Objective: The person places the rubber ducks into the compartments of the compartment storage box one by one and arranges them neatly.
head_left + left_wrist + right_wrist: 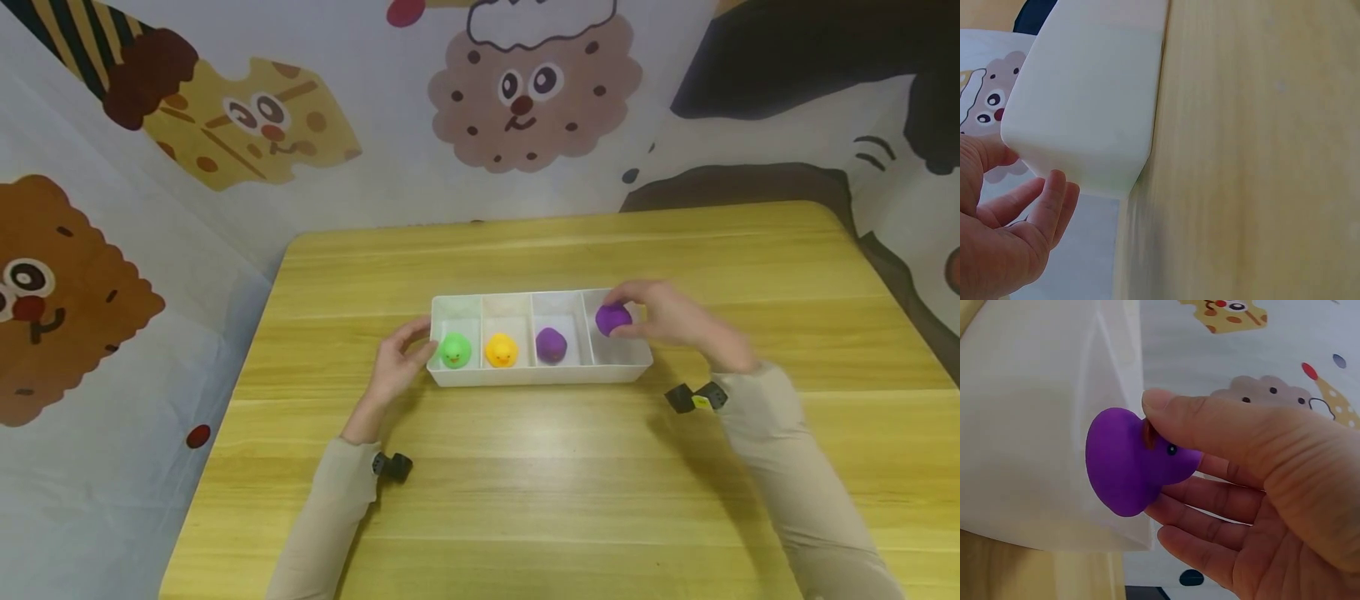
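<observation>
A white compartment tray (536, 377) sits on the wooden table. From left to right its compartments hold a green toy duck (454, 351), a yellow toy duck (501, 351) and a rounded purple toy (551, 346), whose face I cannot make out. My right hand (660, 315) pinches a purple toy duck (1116, 462) between thumb and fingers, over the rightmost compartment. In the right wrist view the duck lies tilted, its orange beak beside my thumb. At the tray's left end my left hand (396, 362) holds the wall, thumb at the rim and fingertips against the outside.
The wooden table (480, 500) extends around the tray on all sides. Behind it hangs a pale cloth (390, 192) printed with cartoon biscuits and cheese. Small black devices are strapped at both wrists, by the beige sleeves (787, 467).
</observation>
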The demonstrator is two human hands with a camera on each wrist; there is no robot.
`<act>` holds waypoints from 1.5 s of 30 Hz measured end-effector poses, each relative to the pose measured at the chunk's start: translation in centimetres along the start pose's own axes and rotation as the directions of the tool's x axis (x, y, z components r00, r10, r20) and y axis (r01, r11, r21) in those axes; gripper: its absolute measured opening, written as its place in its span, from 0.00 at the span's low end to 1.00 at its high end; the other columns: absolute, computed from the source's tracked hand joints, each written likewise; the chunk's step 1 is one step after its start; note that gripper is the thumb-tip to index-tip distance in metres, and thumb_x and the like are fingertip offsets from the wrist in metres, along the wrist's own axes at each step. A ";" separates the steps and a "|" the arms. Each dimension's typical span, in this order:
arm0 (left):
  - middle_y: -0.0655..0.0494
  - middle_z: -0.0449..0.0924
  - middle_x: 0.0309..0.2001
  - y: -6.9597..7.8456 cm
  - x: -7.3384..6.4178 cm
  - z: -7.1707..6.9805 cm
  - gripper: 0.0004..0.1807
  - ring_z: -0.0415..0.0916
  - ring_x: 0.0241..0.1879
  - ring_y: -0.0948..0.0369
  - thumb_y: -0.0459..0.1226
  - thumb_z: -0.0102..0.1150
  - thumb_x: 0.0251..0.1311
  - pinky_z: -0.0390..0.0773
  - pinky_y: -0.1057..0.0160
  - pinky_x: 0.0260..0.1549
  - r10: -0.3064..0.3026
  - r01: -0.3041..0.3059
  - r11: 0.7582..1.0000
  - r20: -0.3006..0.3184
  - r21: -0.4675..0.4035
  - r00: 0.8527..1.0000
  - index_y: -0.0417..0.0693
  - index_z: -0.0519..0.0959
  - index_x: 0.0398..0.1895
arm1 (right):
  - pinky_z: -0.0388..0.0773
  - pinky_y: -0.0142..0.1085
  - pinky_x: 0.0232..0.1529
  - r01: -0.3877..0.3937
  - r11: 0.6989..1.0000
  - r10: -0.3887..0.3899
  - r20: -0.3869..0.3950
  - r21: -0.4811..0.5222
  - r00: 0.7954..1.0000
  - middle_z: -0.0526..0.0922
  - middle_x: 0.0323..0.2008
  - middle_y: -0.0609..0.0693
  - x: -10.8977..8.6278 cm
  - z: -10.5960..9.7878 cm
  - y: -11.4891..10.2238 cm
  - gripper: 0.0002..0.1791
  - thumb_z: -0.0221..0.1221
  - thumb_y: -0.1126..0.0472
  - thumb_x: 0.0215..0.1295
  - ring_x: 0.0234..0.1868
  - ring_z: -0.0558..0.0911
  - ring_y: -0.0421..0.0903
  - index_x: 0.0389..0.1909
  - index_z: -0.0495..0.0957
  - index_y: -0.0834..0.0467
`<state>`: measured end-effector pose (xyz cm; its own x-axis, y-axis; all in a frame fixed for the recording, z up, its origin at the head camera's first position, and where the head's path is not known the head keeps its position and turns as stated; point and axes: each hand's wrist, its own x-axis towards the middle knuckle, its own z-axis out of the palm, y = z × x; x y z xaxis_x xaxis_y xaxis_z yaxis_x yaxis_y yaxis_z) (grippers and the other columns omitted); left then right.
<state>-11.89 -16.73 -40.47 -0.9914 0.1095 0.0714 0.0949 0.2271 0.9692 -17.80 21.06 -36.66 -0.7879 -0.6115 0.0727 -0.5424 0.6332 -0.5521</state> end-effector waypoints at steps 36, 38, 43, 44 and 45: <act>0.27 0.66 0.58 -0.1 0.1 -0.3 0.21 0.64 0.59 0.38 0.21 0.51 0.60 0.65 0.44 0.60 -0.033 0.033 0.999 0.012 -0.015 0.999 0.21 0.66 0.57 | 0.80 0.46 0.40 0.004 0.981 0.024 0.140 -0.192 0.990 0.81 0.32 0.54 1.4 3.7 -0.2 0.12 0.70 0.70 0.43 0.35 0.80 0.50 0.31 0.80 0.62; 0.27 0.66 0.58 -0.1 0.1 -0.3 0.21 0.63 0.59 0.38 0.21 0.51 0.60 0.65 0.44 0.60 -0.035 0.035 0.999 0.013 -0.014 0.999 0.21 0.65 0.57 | 0.80 0.46 0.40 -0.001 0.981 0.029 0.143 -0.195 0.989 0.82 0.32 0.54 1.5 3.7 -0.3 0.12 0.70 0.70 0.42 0.35 0.80 0.51 0.31 0.80 0.61; 0.26 0.66 0.58 -0.1 0.1 -0.2 0.21 0.63 0.59 0.37 0.21 0.50 0.60 0.65 0.44 0.60 -0.033 0.033 0.999 0.012 -0.013 0.999 0.20 0.65 0.57 | 0.80 0.47 0.41 -0.021 0.977 0.057 0.164 -0.211 0.985 0.82 0.32 0.54 1.5 3.5 -0.6 0.12 0.70 0.69 0.43 0.35 0.81 0.52 0.30 0.80 0.61; 0.26 0.66 0.58 -0.1 0.1 -0.2 0.21 0.63 0.59 0.37 0.21 0.51 0.60 0.65 0.44 0.60 -0.034 0.034 0.999 0.012 -0.017 0.999 0.21 0.65 0.57 | 0.80 0.47 0.41 -0.032 0.977 0.068 0.168 -0.212 0.983 0.83 0.32 0.54 1.5 3.5 -0.7 0.12 0.70 0.70 0.43 0.35 0.81 0.52 0.30 0.80 0.61; 0.26 0.66 0.58 -0.1 0.1 -0.2 0.21 0.63 0.59 0.37 0.21 0.51 0.60 0.65 0.44 0.60 -0.033 0.033 0.999 0.011 -0.018 0.999 0.21 0.65 0.57 | 0.80 0.47 0.41 -0.040 0.976 0.078 0.173 -0.213 0.982 0.83 0.32 0.54 1.5 3.4 -0.9 0.11 0.70 0.70 0.43 0.35 0.81 0.52 0.30 0.80 0.61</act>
<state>-11.99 -16.96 -40.52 -0.9929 0.1130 0.0369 0.0605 0.2135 0.9751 -17.55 17.97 -38.87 -0.7652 -0.6333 -0.1156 -0.5602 0.7435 -0.3654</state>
